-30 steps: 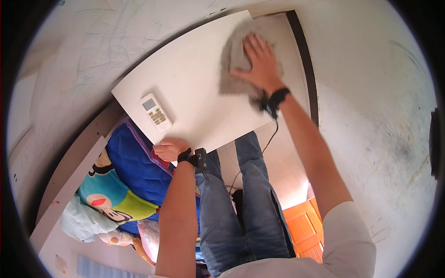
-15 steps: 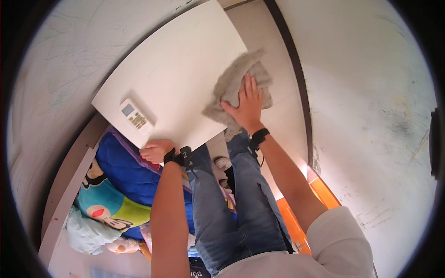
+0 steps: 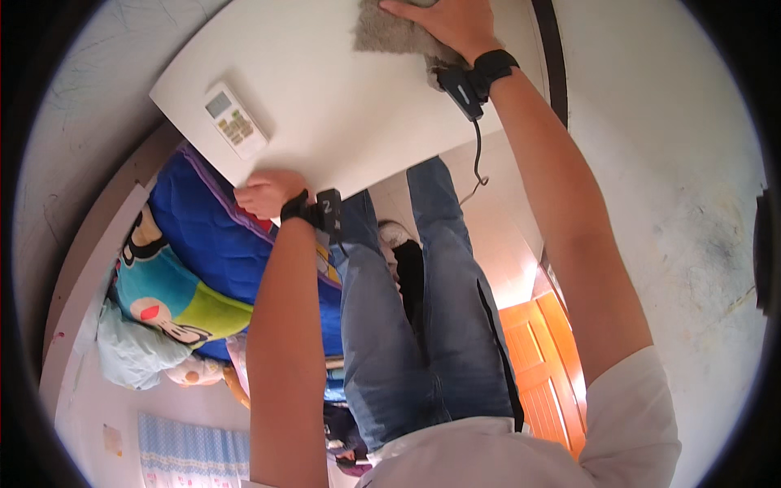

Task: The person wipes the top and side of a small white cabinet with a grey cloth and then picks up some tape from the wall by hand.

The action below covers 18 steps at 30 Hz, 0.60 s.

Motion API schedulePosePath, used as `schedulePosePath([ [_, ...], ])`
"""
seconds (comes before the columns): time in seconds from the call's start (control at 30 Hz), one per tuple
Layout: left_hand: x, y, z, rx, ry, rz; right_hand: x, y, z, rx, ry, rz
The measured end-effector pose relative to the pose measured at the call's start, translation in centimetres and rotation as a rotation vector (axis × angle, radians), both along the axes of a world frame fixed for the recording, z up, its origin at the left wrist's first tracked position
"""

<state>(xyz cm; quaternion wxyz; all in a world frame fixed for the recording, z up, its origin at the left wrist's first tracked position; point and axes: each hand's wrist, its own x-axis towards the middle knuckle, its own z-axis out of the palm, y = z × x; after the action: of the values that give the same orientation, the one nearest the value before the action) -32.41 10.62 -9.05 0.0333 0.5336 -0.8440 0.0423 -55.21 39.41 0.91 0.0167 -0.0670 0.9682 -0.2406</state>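
Observation:
My right hand (image 3: 460, 24) lies on a grey-brown cloth (image 3: 390, 28) at the far side of a white tabletop (image 3: 325, 98). Its thumb is stretched out to the left, and the upper frame edge cuts off part of the fingers. The cloth is pressed against the surface, partly covered by the hand. At the near left corner of the tabletop, my left hand (image 3: 271, 193) is closed over the edge, fingers bent and pointing left. Just beyond it lies a white remote control (image 3: 234, 120) with a small grey screen.
Both wrists carry black strapped devices; a cable (image 3: 477, 154) hangs from the right one. Below the left edge lie a blue quilt (image 3: 211, 252), a cartoon cushion (image 3: 175, 289) and a pale bag (image 3: 134, 350). A wall (image 3: 667, 203) rises on the right, with an orange wooden door (image 3: 541, 366) behind.
My right hand has slid the cloth away from the near right edge to the far side of the tabletop. My left hand stays at the near left corner. The whole view has shifted.

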Motion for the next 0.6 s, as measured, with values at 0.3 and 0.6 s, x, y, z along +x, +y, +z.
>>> schedulePosePath([
  [0.3,-0.5,2.0,1.1,0.075,0.072,0.105,15.7,2.6,-2.1,0.124,-0.261,-0.188],
  [0.6,-0.6,2.1,1.6,0.035,0.026,0.011,12.4,2.1,-2.2,0.229,-0.245,-0.018],
])
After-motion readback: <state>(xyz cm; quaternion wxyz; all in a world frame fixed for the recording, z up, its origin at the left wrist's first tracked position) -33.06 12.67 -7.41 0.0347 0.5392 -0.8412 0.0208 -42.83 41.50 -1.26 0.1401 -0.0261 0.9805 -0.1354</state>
